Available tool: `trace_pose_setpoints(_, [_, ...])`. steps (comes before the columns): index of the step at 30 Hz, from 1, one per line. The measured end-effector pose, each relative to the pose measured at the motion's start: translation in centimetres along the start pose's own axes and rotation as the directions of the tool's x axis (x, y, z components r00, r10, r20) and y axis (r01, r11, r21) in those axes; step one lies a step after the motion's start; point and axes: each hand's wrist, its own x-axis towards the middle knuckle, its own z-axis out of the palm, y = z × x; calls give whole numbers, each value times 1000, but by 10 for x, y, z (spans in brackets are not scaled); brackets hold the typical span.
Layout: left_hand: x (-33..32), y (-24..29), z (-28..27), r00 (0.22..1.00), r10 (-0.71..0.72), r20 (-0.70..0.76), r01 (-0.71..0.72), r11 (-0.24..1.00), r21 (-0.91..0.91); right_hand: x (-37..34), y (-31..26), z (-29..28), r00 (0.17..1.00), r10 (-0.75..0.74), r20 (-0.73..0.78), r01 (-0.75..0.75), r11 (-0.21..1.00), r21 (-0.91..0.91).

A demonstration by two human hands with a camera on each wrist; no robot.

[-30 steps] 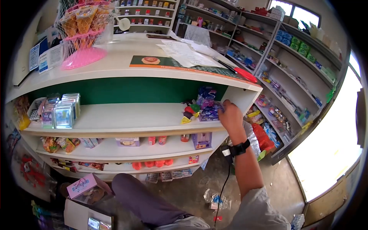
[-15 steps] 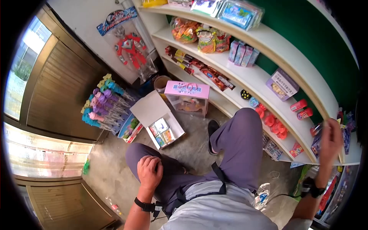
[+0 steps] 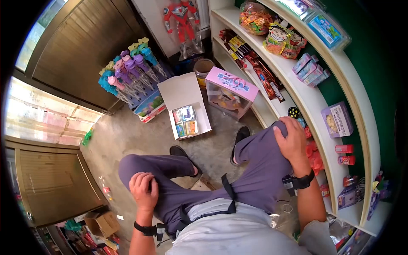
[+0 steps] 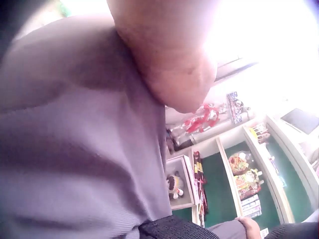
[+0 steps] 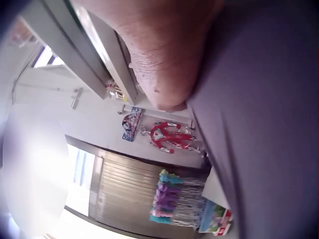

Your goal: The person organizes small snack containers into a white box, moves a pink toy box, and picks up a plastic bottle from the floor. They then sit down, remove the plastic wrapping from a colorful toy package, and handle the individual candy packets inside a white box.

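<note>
My left hand [image 3: 144, 189] lies over one knee, its fingers loosely bent on the purple-grey trousers [image 3: 263, 178]. On the other knee rests my right hand [image 3: 294, 140], fingers laid over the cloth and thumb apart, close beside the shelves. Neither holds anything. Both wrist views show the hands [image 4: 169, 64] [image 5: 159, 55] against the trouser cloth, with fingertips hidden. On the floor beyond my feet stands an open white box [image 3: 199, 95] with several shiny small packs [image 3: 185, 120] inside. Beside it is a pink box [image 3: 231, 80] with a clear front.
Curved white shelves [image 3: 340, 119] on the right carry snack bags [image 3: 278, 38], a lilac box [image 3: 337, 120] and red-lidded jars [image 3: 345, 148]. Toward the door stand colourful toy wands [image 3: 131, 68] and a packaged red figure [image 3: 182, 21]. A plastic bottle [image 3: 105, 191] lies on the floor.
The head view has swung left and down from the counter. My right hand has left the purple packets on the shelf and come down onto the knee. The left hand stays on its knee.
</note>
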Motion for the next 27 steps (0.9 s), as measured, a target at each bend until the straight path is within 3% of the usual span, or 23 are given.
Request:
trace_pose_setpoints(7, [-46, 0, -13, 990, -140, -34, 141, 989, 43, 14, -18, 19, 996, -86, 17, 86, 996, 23])
trace_pose_setpoints(16, [-74, -5, -26, 985, -152, -88, 152, 988, 2, 25, -50, 50, 981, -153, 116, 146, 987, 61])
trace_pose_setpoints(17, [-74, -8, -26, 986, -142, -92, 143, 990, 6, 32, -55, 46, 962, -196, 192, 184, 980, 75])
trace_pose_setpoints(20, [-75, -13, -28, 987, -123, -101, 124, 992, 10, 58, -74, 34, 920, -101, 379, 33, 983, 182])
trace_pose_setpoints(24, [-73, -14, -31, 986, -131, -101, 132, 991, 5, 103, -45, 64, 947, -65, 315, 43, 996, 75])
trace_pose_setpoints(27, [-74, -18, -30, 983, -167, -70, 167, 986, -4, 141, -23, 88, 919, -23, 394, 34, 999, -21])
